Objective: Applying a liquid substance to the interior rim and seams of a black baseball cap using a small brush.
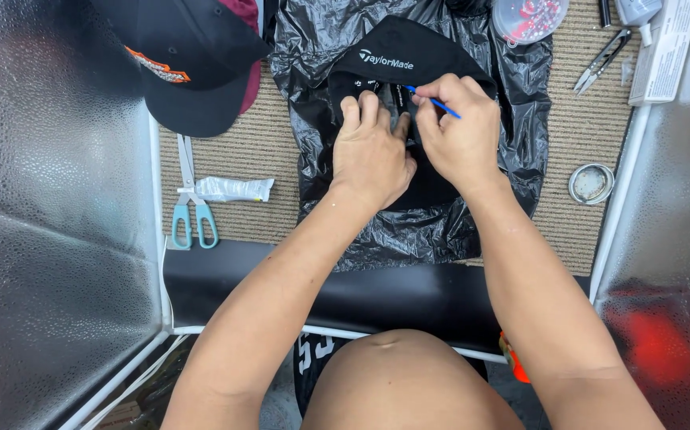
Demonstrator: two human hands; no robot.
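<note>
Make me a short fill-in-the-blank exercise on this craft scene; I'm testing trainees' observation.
1. The right hand holds a thin ____ tool.
2. The left hand presses on a ____ cap.
3. The cap lies on a black ____ sheet.
4. The scissors have ____ handles.

Missing words: blue; black; plastic; teal

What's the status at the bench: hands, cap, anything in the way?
Left hand flat, pressing the black cap. Right hand pinching a thin blue tool at the cap. Scissors and tube off to the left, clear of the hands.
</note>
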